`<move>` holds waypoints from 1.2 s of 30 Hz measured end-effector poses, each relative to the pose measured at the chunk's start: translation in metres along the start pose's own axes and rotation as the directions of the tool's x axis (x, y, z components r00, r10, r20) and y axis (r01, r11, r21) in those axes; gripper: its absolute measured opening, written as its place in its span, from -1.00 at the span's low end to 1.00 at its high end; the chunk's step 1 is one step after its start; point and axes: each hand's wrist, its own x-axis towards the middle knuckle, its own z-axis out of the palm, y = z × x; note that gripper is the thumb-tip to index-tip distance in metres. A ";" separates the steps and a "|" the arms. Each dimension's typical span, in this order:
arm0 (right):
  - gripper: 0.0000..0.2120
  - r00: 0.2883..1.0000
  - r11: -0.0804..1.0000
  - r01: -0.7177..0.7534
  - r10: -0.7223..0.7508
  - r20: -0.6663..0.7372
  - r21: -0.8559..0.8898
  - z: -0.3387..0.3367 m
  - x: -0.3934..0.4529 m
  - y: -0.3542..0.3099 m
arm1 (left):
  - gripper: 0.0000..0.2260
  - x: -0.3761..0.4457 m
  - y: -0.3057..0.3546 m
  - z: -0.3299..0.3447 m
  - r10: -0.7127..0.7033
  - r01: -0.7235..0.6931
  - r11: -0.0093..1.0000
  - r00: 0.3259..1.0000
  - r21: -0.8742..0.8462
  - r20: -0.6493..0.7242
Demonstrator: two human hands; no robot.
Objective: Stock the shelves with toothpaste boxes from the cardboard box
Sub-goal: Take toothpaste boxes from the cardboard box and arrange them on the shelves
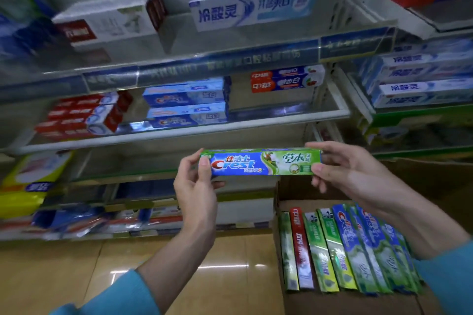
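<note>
Item in hand: one Crest box [259, 162], green and blue, held level in the air with its long axis running left to right, parallel to the shelf edges. Our left hand [195, 184] pinches its left end, thumb on the front face and fingers behind; our right hand [343, 174] pinches its right end the same way, so each grip is closed on the box and neither is nearer. The box hangs just in front of and below the front edge of the glass shelf [179, 133], so the shelf lies up and away from both grips. On that shelf: red boxes [82, 117] at the left, blue boxes [186, 103] mid-shelf, and a red-and-blue pair [284, 80] toward the back right, with bare glass in front of that pair, which we judge the likeliest slot. The raised front edge must be cleared first. Remaining stock: a row of boxes on edge in the carton [277, 212], below our right forearm.
</note>
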 end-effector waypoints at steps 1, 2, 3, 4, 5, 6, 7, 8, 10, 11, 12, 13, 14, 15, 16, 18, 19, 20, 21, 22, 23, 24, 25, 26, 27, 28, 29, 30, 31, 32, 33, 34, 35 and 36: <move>-0.56 1.000 1.000 0.009 -0.009 -0.014 0.015 0.012 0.005 0.000 | -0.80 0.006 -0.001 -0.011 0.002 -0.002 1.000 1.000 0.000 -0.021; -0.57 0.999 1.000 0.015 -0.015 -0.029 0.022 0.026 0.010 0.000 | -0.80 0.011 -0.002 -0.022 0.000 0.000 1.000 0.999 -0.001 -0.039; -0.58 0.999 1.000 0.020 -0.019 -0.038 0.018 0.039 0.014 0.001 | -0.79 0.017 -0.003 -0.034 -0.005 0.005 1.000 0.998 0.002 -0.056; -0.58 0.999 1.000 0.022 -0.021 -0.044 0.007 0.053 0.019 0.003 | -0.77 0.023 -0.005 -0.046 -0.010 0.011 1.000 0.997 0.010 -0.072; -0.59 0.999 1.000 0.020 -0.020 -0.048 -0.002 0.067 0.024 0.006 | -0.76 0.030 -0.007 -0.059 -0.015 0.016 1.000 0.996 0.018 -0.086; -0.61 0.998 1.000 0.012 -0.012 -0.055 -0.006 0.080 0.027 0.008 | -0.76 0.036 -0.009 -0.073 -0.018 0.020 0.999 0.995 0.026 -0.094; -0.64 0.998 1.000 0.002 -0.003 -0.066 -0.006 0.094 0.031 0.011 | -0.76 0.044 -0.012 -0.085 -0.017 0.021 0.999 0.995 0.037 -0.099; -0.66 0.997 1.000 -0.007 0.006 -0.075 -0.009 0.108 0.034 0.014 | -0.76 0.052 -0.014 -0.098 -0.013 0.019 0.999 0.995 0.051 -0.102; -0.68 0.995 0.999 -0.023 0.020 -0.093 -0.025 0.139 0.041 0.019 | -0.76 0.070 -0.020 -0.124 0.000 0.008 0.997 0.995 0.077 -0.103; -0.68 0.994 0.999 -0.031 0.026 -0.110 -0.042 0.155 0.045 0.023 | -0.76 0.078 -0.023 -0.136 0.005 0.004 0.996 0.995 0.086 -0.098; -0.68 0.991 0.997 -0.042 0.033 -0.131 -0.064 0.170 0.049 0.027 | -0.76 0.087 -0.026 -0.148 0.008 0.001 0.995 0.996 0.099 -0.091; -0.68 0.987 0.995 -0.048 0.034 -0.156 -0.085 0.184 0.053 0.031 | -0.76 0.097 -0.030 -0.160 0.014 -0.004 0.993 0.997 0.119 -0.080; -0.69 0.982 0.993 -0.048 0.028 -0.184 -0.108 0.199 0.059 0.036 | -0.76 0.106 -0.034 -0.171 0.016 -0.007 0.991 0.998 0.137 -0.064; -0.70 0.978 0.990 -0.045 0.016 -0.210 -0.132 0.214 0.065 0.040 | -0.76 0.115 -0.040 -0.182 0.013 -0.005 0.988 0.999 0.153 -0.051; -0.71 0.974 0.987 -0.040 0.003 -0.228 -0.157 0.229 0.071 0.044 | -0.76 0.124 -0.045 -0.193 0.009 -0.002 0.985 0.999 0.172 -0.040; -0.72 0.969 0.979 -0.031 -0.020 -0.245 -0.201 0.258 0.085 0.053 | -0.76 0.145 -0.054 -0.212 0.012 -0.006 0.978 1.000 0.210 -0.027; -0.71 0.968 0.971 -0.022 -0.039 -0.250 -0.236 0.270 0.093 0.058 | -0.77 0.155 -0.058 -0.220 0.012 -0.007 0.975 1.000 0.223 -0.022; -0.70 0.967 0.961 -0.013 -0.059 -0.249 -0.277 0.280 0.102 0.065 | -0.77 0.165 -0.063 -0.226 0.008 -0.003 0.971 1.000 0.238 -0.021; -0.69 0.967 0.948 -0.013 -0.068 -0.246 -0.317 0.290 0.111 0.071 | -0.77 0.174 -0.067 -0.232 0.003 0.004 0.966 1.000 0.260 -0.026; -0.68 0.968 0.936 -0.018 -0.072 -0.241 -0.352 0.299 0.120 0.075 | -0.76 0.182 -0.072 -0.238 -0.002 0.011 0.960 0.999 0.281 -0.035; -0.68 0.967 0.923 -0.017 -0.082 -0.240 -0.384 0.307 0.129 0.079 | -0.76 0.189 -0.076 -0.243 -0.004 0.017 0.952 0.999 0.306 -0.045; -0.69 0.967 0.913 -0.007 -0.097 -0.235 -0.408 0.315 0.138 0.083 | -0.76 0.197 -0.080 -0.248 -0.003 0.021 0.944 0.998 0.330 -0.056; -0.70 0.968 0.904 0.005 -0.113 -0.226 -0.427 0.322 0.145 0.085 | -0.75 0.204 -0.084 -0.253 -0.003 0.026 0.936 0.998 0.352 -0.064; -0.70 0.967 0.894 0.021 -0.131 -0.217 -0.447 0.329 0.152 0.089 | -0.73 0.212 -0.088 -0.258 0.002 0.024 0.929 0.998 0.369 -0.069; -0.69 0.967 0.880 0.040 -0.154 -0.205 -0.473 0.337 0.161 0.092 | -0.70 0.220 -0.092 -0.262 0.015 0.018 0.919 0.997 0.394 -0.080; -0.69 0.966 0.866 0.063 -0.177 -0.188 -0.495 0.345 0.170 0.095 | -0.68 0.230 -0.098 -0.267 0.032 0.013 0.907 0.995 0.422 -0.099; -0.69 0.965 0.857 0.081 -0.194 -0.174 -0.508 0.353 0.181 0.100 | -0.67 0.241 -0.104 -0.272 0.054 0.004 0.895 0.992 0.446 -0.117; -0.69 0.965 0.855 0.097 -0.205 -0.161 -0.509 0.361 0.191 0.103 | -0.68 0.253 -0.109 -0.277 0.077 -0.008 0.888 0.988 0.460 -0.132; -0.71 0.966 0.856 0.114 -0.214 -0.144 -0.505 0.370 0.204 0.106 | -0.71 0.266 -0.113 -0.281 0.105 -0.025 0.885 0.983 0.465 -0.148; -0.73 0.967 0.861 0.128 -0.219 -0.131 -0.492 0.379 0.218 0.110 | -0.74 0.280 -0.117 -0.285 0.123 -0.033 0.881 0.979 0.471 -0.162; -0.74 0.968 0.874 0.133 -0.216 -0.128 -0.468 0.389 0.233 0.113 | -0.76 0.295 -0.121 -0.288 0.135 -0.040 0.878 0.977 0.476 -0.167; -0.74 0.970 0.886 0.132 -0.208 -0.128 -0.444 0.398 0.249 0.116 | -0.76 0.312 -0.125 -0.292 0.152 -0.055 0.879 0.974 0.474 -0.169; -0.74 0.967 0.887 0.143 -0.220 -0.129 -0.439 0.407 0.265 0.119 | -0.76 0.328 -0.129 -0.296 0.173 -0.078 0.884 0.970 0.461 -0.168; -0.74 0.959 0.876 0.164 -0.250 -0.136 -0.454 0.414 0.283 0.125 | -0.77 0.344 -0.133 -0.299 0.202 -0.111 0.886 0.966 0.450 -0.160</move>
